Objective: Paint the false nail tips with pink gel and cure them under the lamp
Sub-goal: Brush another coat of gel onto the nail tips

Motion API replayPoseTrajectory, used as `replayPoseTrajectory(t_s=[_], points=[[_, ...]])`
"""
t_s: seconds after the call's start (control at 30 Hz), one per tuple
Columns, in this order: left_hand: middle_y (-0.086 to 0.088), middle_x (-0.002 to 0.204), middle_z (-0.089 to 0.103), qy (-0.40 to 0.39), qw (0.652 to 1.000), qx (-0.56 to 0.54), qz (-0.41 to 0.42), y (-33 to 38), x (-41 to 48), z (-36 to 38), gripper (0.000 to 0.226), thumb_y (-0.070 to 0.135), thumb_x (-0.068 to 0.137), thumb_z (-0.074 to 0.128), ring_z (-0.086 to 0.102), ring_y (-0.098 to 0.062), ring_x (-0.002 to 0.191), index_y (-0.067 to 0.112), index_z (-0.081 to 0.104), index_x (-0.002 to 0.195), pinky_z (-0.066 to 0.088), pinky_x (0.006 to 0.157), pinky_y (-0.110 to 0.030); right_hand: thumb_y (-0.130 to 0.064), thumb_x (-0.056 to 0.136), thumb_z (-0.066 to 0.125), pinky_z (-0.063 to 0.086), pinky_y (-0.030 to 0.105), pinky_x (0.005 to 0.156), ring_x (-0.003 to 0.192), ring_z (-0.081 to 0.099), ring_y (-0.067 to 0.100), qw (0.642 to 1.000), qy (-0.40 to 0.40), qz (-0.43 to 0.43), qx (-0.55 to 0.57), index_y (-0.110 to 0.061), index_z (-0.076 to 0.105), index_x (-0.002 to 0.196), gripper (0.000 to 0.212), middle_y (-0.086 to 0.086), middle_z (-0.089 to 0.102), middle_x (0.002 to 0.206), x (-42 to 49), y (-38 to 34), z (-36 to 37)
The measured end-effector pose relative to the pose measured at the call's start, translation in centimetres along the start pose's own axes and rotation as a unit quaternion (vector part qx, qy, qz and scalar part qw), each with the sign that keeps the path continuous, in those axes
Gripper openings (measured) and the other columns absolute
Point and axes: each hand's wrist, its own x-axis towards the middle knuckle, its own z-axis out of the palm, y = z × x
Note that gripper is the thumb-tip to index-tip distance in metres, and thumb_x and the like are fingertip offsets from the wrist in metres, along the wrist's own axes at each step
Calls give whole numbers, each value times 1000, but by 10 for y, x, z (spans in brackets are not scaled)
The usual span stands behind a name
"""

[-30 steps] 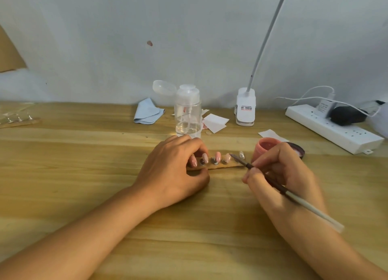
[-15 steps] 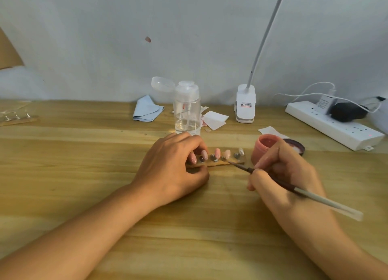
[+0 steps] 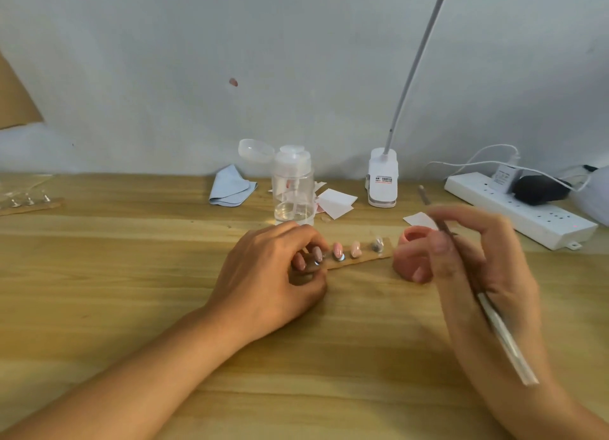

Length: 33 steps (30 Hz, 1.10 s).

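beside the gel pot (image 3: 413,238), left hand (image 3: 270,274) pinching the strip (image 3: 365,258), right hand (image 3: 487,258) gripping the brush (image 3: 504,337): load sparingly, stroke thin.

Soft, even, rather dim light fills the scene, and the wall (image 3: 197,60) takes a cool grey-blue cast. Shadows are faint: only a diffuse dark patch lies on the worktop (image 3: 131,291) under the left hand (image 3: 270,274). Small glints show on the metal studs of the strip (image 3: 365,258) and pale highlights on the clear bottle (image 3: 293,189). The right hand (image 3: 478,261) and its brush (image 3: 494,324) are smeared with blur, while the left hand is sharper. Wide-angle distortion bows the worktop's far edge and curves the lamp arm (image 3: 418,54).
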Motion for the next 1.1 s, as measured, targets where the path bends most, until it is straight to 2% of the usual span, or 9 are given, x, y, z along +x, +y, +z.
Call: replayPoseTrajectory(t_s=[0.07,0.13,0.27,0.6,0.9,1.1], points=[[16,81,60,5,1000,6,16,2,-1,-1,21,32,71,66,56,-5,71,32,67,92,48,71,-27,-30,99,51,52,51,77,82,69,24,998,-17,-37,-47,-30,58,104,9,-5,72,84,3,3,-3],[16,81,59,9,999,19,32,3,-1,-1,22,32,72,68,54,-3,70,32,67,93,47,74,-29,-18,92,61,52,50,71,77,68,24,994,-34,-58,-92,-23,59,101,10,-3,68,81,4,9,-4],[18,79,57,29,997,27,65,4,-2,-1,21,29,72,69,52,-2,68,31,66,92,44,74,-27,-3,78,74,48,49,69,74,60,25,984,-69,-77,-148,-15,54,103,34,1,60,79,4,18,0],[17,78,56,36,994,40,100,5,-3,-1,19,31,72,67,49,-2,68,28,66,91,39,76,-24,-1,76,74,47,49,73,77,57,21,974,-75,-106,-184,-14,54,98,32,-6,57,81,5,15,-2],[17,78,55,25,993,49,107,9,-5,-5,18,32,72,65,48,-1,68,27,65,89,36,77,-22,1,76,75,49,50,72,75,59,22,968,-79,-124,-205,-10,51,97,34,-5,59,82,4,10,-2],[16,76,53,22,991,61,121,12,-6,-7,18,31,70,63,45,-3,67,25,64,87,43,79,-31,0,75,76,49,50,74,75,61,23,962,-75,-136,-224,-10,52,101,37,-7,59,85,1,8,-1]])
